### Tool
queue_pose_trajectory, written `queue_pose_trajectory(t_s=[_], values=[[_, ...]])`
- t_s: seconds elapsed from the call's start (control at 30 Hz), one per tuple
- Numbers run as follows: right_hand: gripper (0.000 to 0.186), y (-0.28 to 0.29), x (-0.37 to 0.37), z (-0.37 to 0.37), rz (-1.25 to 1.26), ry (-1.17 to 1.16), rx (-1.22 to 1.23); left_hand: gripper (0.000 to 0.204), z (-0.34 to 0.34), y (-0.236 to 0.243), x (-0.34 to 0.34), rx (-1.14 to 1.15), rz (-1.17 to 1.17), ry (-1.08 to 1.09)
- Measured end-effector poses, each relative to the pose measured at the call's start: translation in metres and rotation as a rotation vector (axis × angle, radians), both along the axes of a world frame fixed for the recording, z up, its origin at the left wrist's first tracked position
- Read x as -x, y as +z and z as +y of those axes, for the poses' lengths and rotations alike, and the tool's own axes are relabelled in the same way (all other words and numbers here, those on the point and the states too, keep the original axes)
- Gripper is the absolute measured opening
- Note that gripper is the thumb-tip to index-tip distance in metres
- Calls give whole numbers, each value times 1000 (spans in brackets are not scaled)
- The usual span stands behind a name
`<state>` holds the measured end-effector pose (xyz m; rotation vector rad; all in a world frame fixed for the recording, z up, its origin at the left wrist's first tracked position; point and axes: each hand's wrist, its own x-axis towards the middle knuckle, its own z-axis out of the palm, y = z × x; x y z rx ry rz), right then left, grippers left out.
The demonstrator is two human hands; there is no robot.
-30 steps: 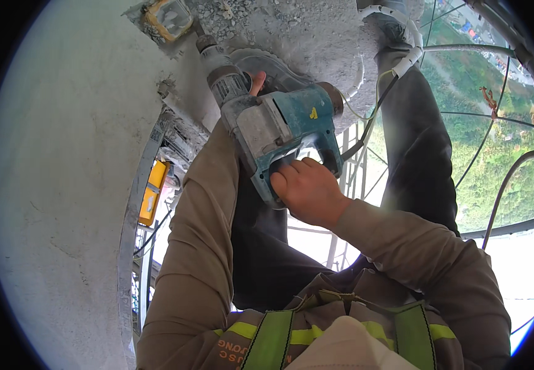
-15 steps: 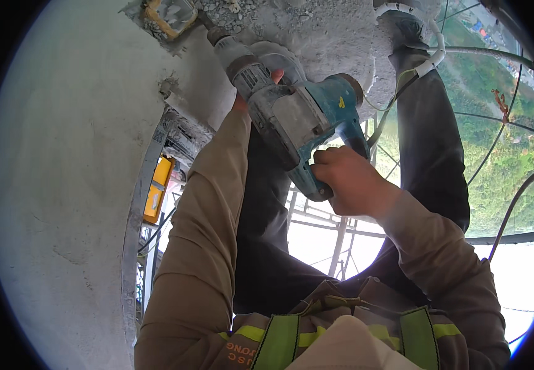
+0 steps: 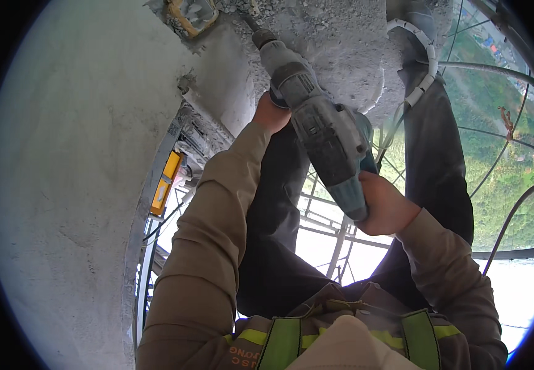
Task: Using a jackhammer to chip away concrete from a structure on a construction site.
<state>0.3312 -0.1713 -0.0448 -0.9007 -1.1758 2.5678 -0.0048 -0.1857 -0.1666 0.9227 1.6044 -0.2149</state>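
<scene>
Drill (image 3: 325, 129): here it is, mid-view between the 2 hands, slanting from upper left to lower right, dusty grey along the body, blue-green at the back.
Bit (image 3: 251, 23): out at the front, pointing at the loose rubble (image 3: 307, 13); whether its tip touches, I cannot tell.
Left hand (image 3: 273, 114): up near the front, fingers curled around the dark side handle (image 3: 279, 98).
Right hand (image 3: 385, 203): down at the back end, fingers gripping the drill there, most of them hidden from view.
Legs (image 3: 436, 160): 2 of them, in dark trousers, with the back of the drill showing between.
Concrete (image 3: 347, 74): rough and grey around the bit; a smooth pale wall (image 3: 82, 154) fills the left side.
Tan-rimmed box (image 3: 193, 15): set at the top, just left of the bit.
White-wrapped cable (image 3: 430, 68): arcing beside the right leg.
Yellow case (image 3: 166, 184): near the left forearm.
Greenery (image 3: 507, 179): far right, behind crossing ropes.
</scene>
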Motion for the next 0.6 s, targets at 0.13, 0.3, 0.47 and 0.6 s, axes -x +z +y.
queue_pose_trajectory(t_s=[0.13, 0.3, 0.47, 0.6], values=[[22, -1, -17, 17, -72, -416, 476, 45, 77, 52, -12, 166, 243, -235], [17, -19, 1, 4, -35, -782, 960, 41, 152, 78, -34, 156, 450, -601], [22, -65, 11, -9, -65, -950, 1025, 41, 167, 58, -36, 152, 539, -750], [20, -93, 6, -5, -59, -1045, 1067, 41, 193, 41, -60, 85, 581, -824]])
